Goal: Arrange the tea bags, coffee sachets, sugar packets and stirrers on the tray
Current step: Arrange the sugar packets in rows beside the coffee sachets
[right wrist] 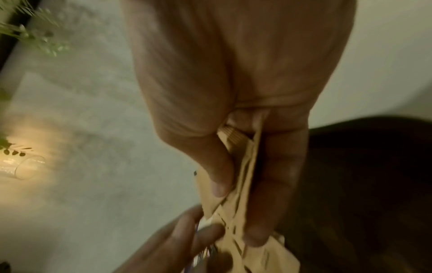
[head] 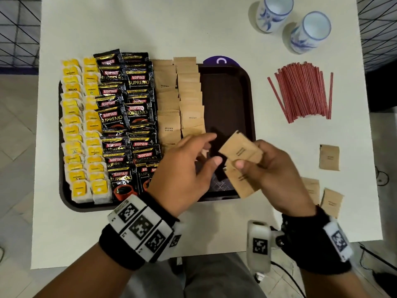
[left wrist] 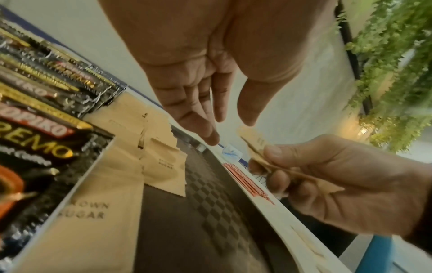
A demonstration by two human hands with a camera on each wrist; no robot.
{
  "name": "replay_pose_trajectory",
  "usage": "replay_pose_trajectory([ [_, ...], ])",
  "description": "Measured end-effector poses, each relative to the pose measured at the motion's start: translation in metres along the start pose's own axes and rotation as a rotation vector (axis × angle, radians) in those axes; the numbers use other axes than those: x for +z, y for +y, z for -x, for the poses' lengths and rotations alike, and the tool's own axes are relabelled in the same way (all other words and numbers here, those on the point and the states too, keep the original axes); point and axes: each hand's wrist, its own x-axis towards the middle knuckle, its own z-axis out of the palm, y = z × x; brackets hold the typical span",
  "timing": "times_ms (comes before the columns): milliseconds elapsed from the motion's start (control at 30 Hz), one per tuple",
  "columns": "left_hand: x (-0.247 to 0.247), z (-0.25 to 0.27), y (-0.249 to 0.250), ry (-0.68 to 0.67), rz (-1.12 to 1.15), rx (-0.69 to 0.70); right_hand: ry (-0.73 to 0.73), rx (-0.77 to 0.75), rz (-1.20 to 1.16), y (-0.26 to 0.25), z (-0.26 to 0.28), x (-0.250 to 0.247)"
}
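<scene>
A small bunch of sugar packets is pinched in the grip of the right hand, low over the near right part of the tray. The left hand is held loose with nothing in it, its fingers stretched toward that bunch. Three more loose packets can be seen on the white worktop at about 4 o'clock from the tray.

On the tray, two rows of yellow tea bags are laid at 9 o'clock. Two rows of black coffee sachets are set next to them, then two rows of brown sugar rows. The strip at 3 o'clock is bare and dark.

So most of the job looks done. The last sugar is left to be placed. The red stirrers are left too, piled on the worktop at 2 o'clock, well apart from the tray.

Far off, at 1 o'clock, two blue and white cups are stood. Pale floor tiles are seen beside the worktop, and green plants are seen in the left wrist view.
</scene>
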Motion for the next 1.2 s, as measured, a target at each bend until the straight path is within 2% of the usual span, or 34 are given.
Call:
replay_pose_trajectory([
  [100,0.0,-0.003,0.0,0.026,0.152,-0.089,-0.1,0.012,-0.047,0.001,-0.003,0.023],
  [200,-0.002,-0.006,-0.007,0.068,0.176,-0.153,-0.129,0.032,-0.086,0.001,-0.004,0.035],
  [500,-0.01,-0.01,-0.017,0.071,0.185,-0.215,-0.074,0.045,-0.093,0.003,-0.011,0.036],
  [767,-0.014,-0.008,-0.019,-0.176,0.199,-0.181,-0.033,0.013,-0.074,0.004,-0.016,0.034],
  [867,-0.018,-0.008,-0.018,-0.124,0.168,-0.182,-0.028,0.026,-0.082,0.005,-0.018,0.031],
  [967,-0.024,-0.01,-0.019,-0.018,0.211,-0.257,-0.04,0.113,-0.132,0.008,-0.019,0.026],
  [1033,-0.028,-0.012,-0.018,0.049,0.215,-0.258,-0.059,0.142,-0.155,0.011,-0.019,0.022],
  [1200,-0.041,-0.022,-0.019,0.136,0.067,-0.228,-0.032,0.097,-0.111,0.016,-0.016,0.016],
])
